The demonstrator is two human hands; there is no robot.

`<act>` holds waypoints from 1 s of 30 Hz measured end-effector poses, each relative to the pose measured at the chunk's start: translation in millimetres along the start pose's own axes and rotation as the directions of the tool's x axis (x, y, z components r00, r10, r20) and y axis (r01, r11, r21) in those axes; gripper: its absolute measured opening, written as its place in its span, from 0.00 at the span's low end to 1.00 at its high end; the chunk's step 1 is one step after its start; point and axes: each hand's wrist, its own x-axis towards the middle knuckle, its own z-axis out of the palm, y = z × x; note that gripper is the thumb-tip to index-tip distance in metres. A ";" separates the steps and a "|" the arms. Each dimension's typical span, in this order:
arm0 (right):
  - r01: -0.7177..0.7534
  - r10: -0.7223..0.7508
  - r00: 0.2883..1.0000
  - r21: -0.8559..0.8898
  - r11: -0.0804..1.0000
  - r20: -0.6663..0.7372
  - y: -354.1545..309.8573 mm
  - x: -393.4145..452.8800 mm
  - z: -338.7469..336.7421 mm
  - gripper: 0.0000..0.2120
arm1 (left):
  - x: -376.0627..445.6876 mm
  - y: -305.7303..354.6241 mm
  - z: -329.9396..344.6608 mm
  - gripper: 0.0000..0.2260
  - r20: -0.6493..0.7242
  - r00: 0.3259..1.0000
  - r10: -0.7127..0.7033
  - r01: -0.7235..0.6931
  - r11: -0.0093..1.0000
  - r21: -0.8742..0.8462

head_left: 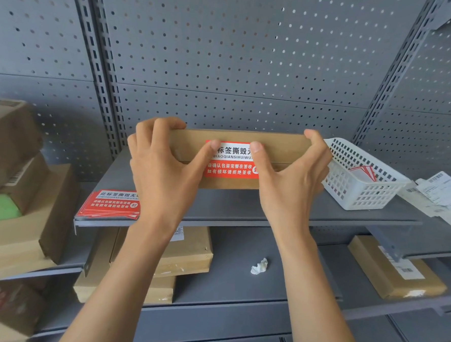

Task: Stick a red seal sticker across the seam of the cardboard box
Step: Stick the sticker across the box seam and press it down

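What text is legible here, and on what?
"标签撕毁无", "BIAOQIANSIHUIWU", "请确认包装完整在签收", "如有损坏请拒绝签收": red seal sticker on the cardboard box; thumbs hide the line ends.
"此标签撕毁无": sticker stack on the shelf.
Shipping labels, lower-box labels: too blurred.

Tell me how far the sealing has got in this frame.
Done: the red seal sticker already lies across the seam of the cardboard box. In hand: left hand and right hand grip the box ends, thumbs pressing the sticker's upper edge. Left: probably only smoothing and letting go.
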 end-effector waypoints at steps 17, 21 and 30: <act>0.052 -0.051 0.997 -0.020 0.998 0.054 -1.1 4.4 -8.2 0.40 | 6.7 -5.7 -10.2 0.30 0.079 0.994 0.080 -0.082 0.996 0.023; 0.090 -0.092 0.995 0.042 0.995 0.046 4.0 7.0 -13.8 0.30 | 8.7 -11.7 -14.6 0.25 0.084 0.992 0.094 -0.094 0.996 -0.004; 0.071 -0.056 0.990 -0.118 0.991 0.127 -6.8 1.8 -9.4 0.51 | 6.5 -4.8 -13.5 0.42 0.112 0.985 0.129 -0.141 0.984 0.107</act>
